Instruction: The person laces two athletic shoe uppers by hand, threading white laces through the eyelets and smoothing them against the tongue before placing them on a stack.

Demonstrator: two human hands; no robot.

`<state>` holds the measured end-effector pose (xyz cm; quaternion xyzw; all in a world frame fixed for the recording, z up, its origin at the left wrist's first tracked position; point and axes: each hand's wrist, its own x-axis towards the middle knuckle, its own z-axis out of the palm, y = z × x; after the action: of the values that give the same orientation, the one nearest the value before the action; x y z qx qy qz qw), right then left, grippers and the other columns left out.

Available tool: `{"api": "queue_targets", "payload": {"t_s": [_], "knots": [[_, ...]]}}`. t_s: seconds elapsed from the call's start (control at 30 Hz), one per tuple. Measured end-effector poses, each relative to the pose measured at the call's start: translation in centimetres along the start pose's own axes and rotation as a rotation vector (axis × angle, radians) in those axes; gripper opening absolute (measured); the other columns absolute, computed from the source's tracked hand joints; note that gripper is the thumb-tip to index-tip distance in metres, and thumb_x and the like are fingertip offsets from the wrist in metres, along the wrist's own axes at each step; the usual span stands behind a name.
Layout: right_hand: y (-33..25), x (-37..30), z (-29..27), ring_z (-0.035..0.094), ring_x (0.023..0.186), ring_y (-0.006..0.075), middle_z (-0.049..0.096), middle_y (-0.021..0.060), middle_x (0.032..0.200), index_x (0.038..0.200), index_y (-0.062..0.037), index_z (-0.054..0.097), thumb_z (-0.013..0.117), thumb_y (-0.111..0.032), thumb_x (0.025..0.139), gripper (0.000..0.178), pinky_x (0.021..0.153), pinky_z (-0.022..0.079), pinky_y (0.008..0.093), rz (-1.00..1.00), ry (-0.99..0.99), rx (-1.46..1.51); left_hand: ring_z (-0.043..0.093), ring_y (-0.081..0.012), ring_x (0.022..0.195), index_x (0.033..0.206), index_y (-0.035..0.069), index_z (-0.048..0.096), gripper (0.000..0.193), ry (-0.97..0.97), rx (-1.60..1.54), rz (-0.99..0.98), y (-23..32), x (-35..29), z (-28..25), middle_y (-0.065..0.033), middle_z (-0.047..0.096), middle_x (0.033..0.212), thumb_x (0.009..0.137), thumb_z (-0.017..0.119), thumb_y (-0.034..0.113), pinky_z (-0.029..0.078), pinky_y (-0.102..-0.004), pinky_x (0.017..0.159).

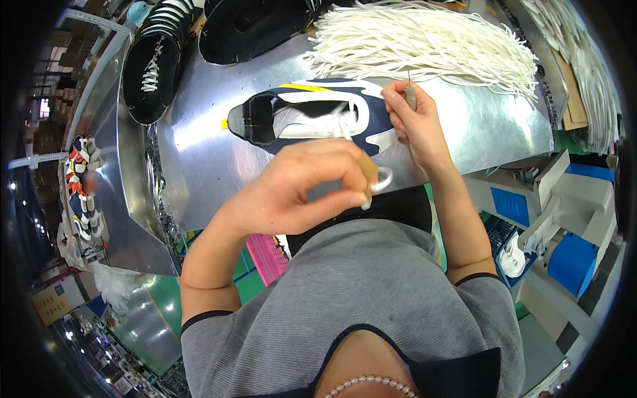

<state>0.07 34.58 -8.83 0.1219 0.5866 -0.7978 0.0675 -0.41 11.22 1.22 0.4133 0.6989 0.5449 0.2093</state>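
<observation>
A navy, white and yellow shoe (312, 94) lies sideways on the metal table in front of me, toe to the right. White lace shows at its opening. My left hand (298, 182) is closed just in front of the shoe, pinching a white shoelace (383, 180) that loops out past the fingertips. Something tan, perhaps a finger wrap, shows by those fingers. Beside the toe, my right hand (417, 123) grips a thin-pointed awl (411, 99) by its short handle, with the point upward. My left hand covers part of the shoe's near side.
A thick bundle of white laces (424, 46) lies beyond the shoe. Dark shoes (151, 79) stand at the far left, one with white lacing. The metal table (192, 159) has a raised edge at left. Blue and grey equipment (570, 259) stands at right.
</observation>
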Motion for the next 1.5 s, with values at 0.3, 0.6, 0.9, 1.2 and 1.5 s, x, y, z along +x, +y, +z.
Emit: {"api": "queue_targets", "payload": {"t_s": [0.3,0.6,0.9,1.2,1.5], "knots": [[-0.2,-1.0,4.1,0.067,0.068,0.0304,0.067,0.0098,0.071,0.076,-0.0058,0.067,0.073,-0.034,0.085,0.03,0.062,0.051,0.0411,-0.409,0.04,-1.197,0.058,-0.0122,0.099,0.095,0.0,0.063,0.003,0.414,0.044,-0.366,-6.0,-2.9,0.1,-0.0064,0.062,0.107,0.095,0.061,0.003,0.045,-0.0272,0.091],[0.7,-0.7,2.7,0.062,0.062,0.0181,0.064,0.0061,0.069,0.088,-0.0045,0.068,0.071,-0.024,0.087,0.02,0.059,0.048,0.0329,-0.351,-0.01,-0.899,0.058,-0.0132,0.102,0.096,0.001,0.064,0.004,0.526,-0.111,-0.311,-6.7,-3.2,0.4,-0.0069,0.063,0.109,0.095,0.062,0.004,0.043,-0.0285,0.095],[1.1,-0.5,-0.5,0.042,0.055,0.0028,0.057,-0.0032,0.074,0.105,-0.0066,0.068,0.063,-0.02,0.098,0.016,0.049,0.032,0.0205,-0.091,-0.023,0.158,0.063,-0.0243,0.099,0.085,0.005,0.067,0.006,-0.327,0.046,0.146,0.5,0.6,0.1,-0.0134,0.066,0.113,0.088,0.067,0.01,0.049,-0.0355,0.088],[-0.5,-1.3,2.5,0.05,0.072,0.003,0.062,-0.0029,0.084,0.104,-0.0039,0.071,0.07,-0.017,0.092,0.018,0.063,0.04,0.0211,-0.304,-0.237,-0.258,0.06,-0.0224,0.104,0.088,-0.001,0.066,0.007,0.279,0.593,-0.122,-2.7,3.0,-1.0,-0.0122,0.061,0.112,0.085,0.07,0.005,0.047,-0.0321,0.09],[1.4,0.8,3.3,0.054,0.064,0.0052,0.064,-0.0003,0.077,0.111,-0.0042,0.062,0.065,-0.01,0.094,0.018,0.058,0.043,0.0203,-0.141,-0.107,-0.154,0.066,-0.0238,0.096,0.108,-0.002,0.068,0.029,0.286,0.723,-0.43,-2.9,-1.5,0.5,-0.0141,0.068,0.104,0.098,0.061,0.025,0.051,-0.0339,0.084]]}}
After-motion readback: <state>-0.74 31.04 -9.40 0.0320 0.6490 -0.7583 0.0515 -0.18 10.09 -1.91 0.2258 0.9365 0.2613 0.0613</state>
